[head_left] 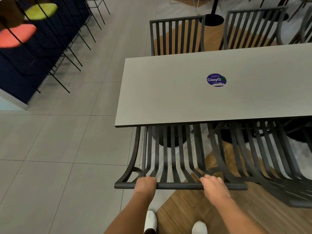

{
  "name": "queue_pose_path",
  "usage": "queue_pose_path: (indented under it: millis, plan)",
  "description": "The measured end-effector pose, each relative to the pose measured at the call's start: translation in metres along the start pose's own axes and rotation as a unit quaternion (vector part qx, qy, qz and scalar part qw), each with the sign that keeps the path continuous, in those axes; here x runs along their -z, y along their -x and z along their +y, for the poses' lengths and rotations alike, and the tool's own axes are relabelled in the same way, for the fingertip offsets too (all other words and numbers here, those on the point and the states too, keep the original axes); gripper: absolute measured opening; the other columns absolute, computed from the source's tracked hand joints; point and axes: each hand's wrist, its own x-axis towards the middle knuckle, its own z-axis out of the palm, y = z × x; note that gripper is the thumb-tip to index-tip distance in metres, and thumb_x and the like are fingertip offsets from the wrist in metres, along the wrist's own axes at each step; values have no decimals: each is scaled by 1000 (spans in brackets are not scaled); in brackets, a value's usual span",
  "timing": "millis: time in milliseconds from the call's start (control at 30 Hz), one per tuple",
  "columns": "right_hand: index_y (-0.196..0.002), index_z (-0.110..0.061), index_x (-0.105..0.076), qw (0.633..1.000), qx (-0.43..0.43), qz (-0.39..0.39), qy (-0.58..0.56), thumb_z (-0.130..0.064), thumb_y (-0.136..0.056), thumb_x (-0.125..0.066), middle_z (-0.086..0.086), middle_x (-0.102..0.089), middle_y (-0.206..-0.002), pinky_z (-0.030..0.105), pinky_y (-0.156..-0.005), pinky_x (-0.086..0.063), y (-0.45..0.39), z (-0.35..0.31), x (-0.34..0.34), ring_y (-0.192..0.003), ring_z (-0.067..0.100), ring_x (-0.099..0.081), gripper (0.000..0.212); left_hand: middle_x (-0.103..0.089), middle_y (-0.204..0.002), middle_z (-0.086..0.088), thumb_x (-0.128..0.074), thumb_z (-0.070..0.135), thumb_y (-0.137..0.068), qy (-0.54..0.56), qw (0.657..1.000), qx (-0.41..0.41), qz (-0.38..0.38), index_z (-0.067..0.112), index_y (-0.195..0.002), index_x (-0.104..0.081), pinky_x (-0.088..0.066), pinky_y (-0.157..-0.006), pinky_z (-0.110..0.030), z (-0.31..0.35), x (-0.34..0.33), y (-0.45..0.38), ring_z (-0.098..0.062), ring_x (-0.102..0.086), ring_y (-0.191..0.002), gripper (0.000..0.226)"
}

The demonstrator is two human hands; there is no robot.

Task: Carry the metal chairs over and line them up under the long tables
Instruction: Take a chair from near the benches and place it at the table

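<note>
A dark metal slatted chair [170,154] stands in front of me with its seat under the near edge of the long grey table [168,92]. My left hand [146,184] and my right hand [213,186] both grip the top rail of its backrest, left and right of its middle. A second metal chair [263,157] sits just to its right, also tucked under the table. Two more metal chairs [177,34] [253,27] stand at the table's far side.
A round blue sticker [216,80] lies on the tabletop. Bar stools with green [40,10] and orange [16,37] seats line a dark blue counter at upper left. Grey tile floor stretches to the left; wood flooring lies under my white shoes [151,220].
</note>
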Motion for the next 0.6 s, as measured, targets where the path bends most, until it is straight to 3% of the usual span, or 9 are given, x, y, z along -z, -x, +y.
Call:
queue_pose_path:
  millis: [433,600]
  plan:
    - [-132,-24,-60,998,9,-41,-40,-14,-99,-58,-2,-60,-129,37,-110,-41,3,4,9,-122,21,-55,34,-66,-126,-7,-56,8,-100,38,999,12,-1,15,-129,-63,-46,-104,-37,2,-3,0,-25,-62,-117,30]
    - [-131,-29,-62,978,29,-61,-199,-50,-92,-68,-7,-61,-123,32,-102,-46,15,18,18,-117,15,-56,45,-61,-130,-7,-65,32,-99,137,990,-9,-38,19,-136,-57,-49,-105,-39,20,15,7,-25,-59,-118,40]
